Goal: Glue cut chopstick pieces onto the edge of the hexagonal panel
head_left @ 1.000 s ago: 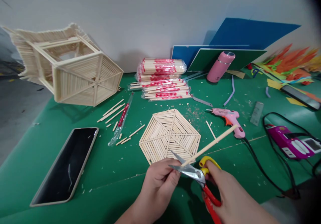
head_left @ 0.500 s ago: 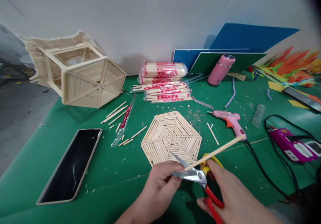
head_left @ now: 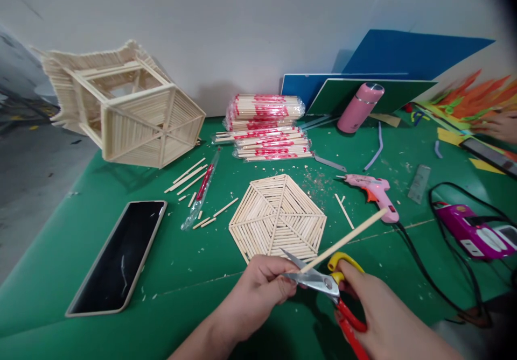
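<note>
My left hand (head_left: 266, 282) pinches the near end of a wooden chopstick (head_left: 347, 237), which slants up to the right. In my right hand (head_left: 383, 306) is a pair of scissors (head_left: 321, 282) with one yellow and one red handle. The parted blades lie across the chopstick close to my left fingertips. Just behind both hands, a flat polygonal panel of glued sticks (head_left: 278, 217) rests on the green table, its near edge partly hidden by my left hand and the blades.
Cut sticks (head_left: 186, 180) and a wrapped chopstick pack (head_left: 204, 188) lie left, beyond a phone (head_left: 117, 258). A stick-built model (head_left: 153, 123) and chopstick packs (head_left: 266, 112) stand behind. Rightward are a pink glue gun (head_left: 374, 190), bottle (head_left: 361, 108) and purple device (head_left: 472, 231). Another person's hand (head_left: 501, 126) shows far right.
The scissors and my right hand have shifted slightly right, with the blades still around the chopstick. Another person's hand has come into view at the far right. The view has tilted a little.
</note>
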{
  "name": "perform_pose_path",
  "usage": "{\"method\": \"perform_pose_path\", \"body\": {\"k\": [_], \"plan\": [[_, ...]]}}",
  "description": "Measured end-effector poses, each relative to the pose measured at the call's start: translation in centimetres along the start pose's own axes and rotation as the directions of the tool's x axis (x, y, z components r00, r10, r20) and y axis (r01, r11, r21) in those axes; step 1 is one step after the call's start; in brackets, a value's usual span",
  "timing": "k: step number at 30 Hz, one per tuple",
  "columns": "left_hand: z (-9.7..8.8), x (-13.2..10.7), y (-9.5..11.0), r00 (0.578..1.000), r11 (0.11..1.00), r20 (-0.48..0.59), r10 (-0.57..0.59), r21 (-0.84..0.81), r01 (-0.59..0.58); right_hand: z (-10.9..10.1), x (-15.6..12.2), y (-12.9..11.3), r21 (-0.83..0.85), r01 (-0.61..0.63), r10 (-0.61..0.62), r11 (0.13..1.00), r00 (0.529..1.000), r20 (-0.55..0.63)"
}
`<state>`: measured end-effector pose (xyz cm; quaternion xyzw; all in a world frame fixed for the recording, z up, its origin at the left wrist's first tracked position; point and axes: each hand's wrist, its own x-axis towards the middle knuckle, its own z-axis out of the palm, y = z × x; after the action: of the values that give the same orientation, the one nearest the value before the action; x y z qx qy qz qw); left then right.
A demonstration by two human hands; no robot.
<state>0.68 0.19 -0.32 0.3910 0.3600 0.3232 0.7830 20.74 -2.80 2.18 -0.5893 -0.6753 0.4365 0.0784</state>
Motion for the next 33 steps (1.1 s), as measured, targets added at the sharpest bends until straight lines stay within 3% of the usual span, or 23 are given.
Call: {"method": "perform_pose_path", "body": {"k": [4,7,9,11,15,18,22,26,29,31,33], "plan": [[0.3,0.1,0.6,0.986,0.959,-0.044,0.163,0.243,-0.147,0.5,0.1,-0.1,0.019,-0.040,0.040,0.999,0.999,-0.022],[0.5,0.1,0.5,0.936,0.831,-0.047,0.348,0.478,-0.284,0.6,0.2,0.1,0.010,-0.071,0.071,0.997,0.997,-0.031],[0.4,0.2,0.4,0.920,0.768,-0.007,0.391,0.553,-0.322,0.6,0.2,0.3,0.002,-0.081,0.081,0.997,0.996,-0.031],[0.4,0.1,0.4,0.933,0.770,0.031,0.360,0.554,-0.316,0.5,0.1,0.5,-0.022,-0.078,0.077,0.997,0.996,-0.043],[0.3,-0.1,0.7,0.971,0.890,0.064,0.231,0.389,-0.238,0.5,-0.2,0.7,-0.050,-0.044,0.043,0.998,0.998,-0.036],[0.4,-0.1,0.9,0.977,0.926,0.047,0.209,0.310,-0.213,0.6,-0.2,0.6,-0.002,-0.045,0.045,0.999,0.999,-0.011],[0.5,0.1,0.4,0.945,0.852,-0.025,0.325,0.441,-0.282,0.8,0.1,0.2,0.051,-0.034,0.034,0.998,0.999,-0.003],[0.6,0.2,-0.6,0.854,0.712,-0.124,0.505,0.619,-0.331,0.9,0.6,-0.2,0.017,-0.062,0.063,0.998,0.997,-0.046],[0.6,0.0,-0.8,0.808,0.618,-0.090,0.582,0.696,-0.367,0.9,0.6,0.0,-0.008,-0.078,0.078,0.997,0.996,-0.054],[0.7,-0.1,-0.5,0.827,0.615,-0.036,0.561,0.686,-0.388,0.9,0.4,0.3,-0.033,-0.080,0.078,0.996,0.995,-0.062],[0.7,-0.1,-0.2,0.876,0.695,-0.017,0.482,0.617,-0.370,0.8,0.2,0.5,-0.054,-0.070,0.066,0.996,0.996,-0.062]]}}
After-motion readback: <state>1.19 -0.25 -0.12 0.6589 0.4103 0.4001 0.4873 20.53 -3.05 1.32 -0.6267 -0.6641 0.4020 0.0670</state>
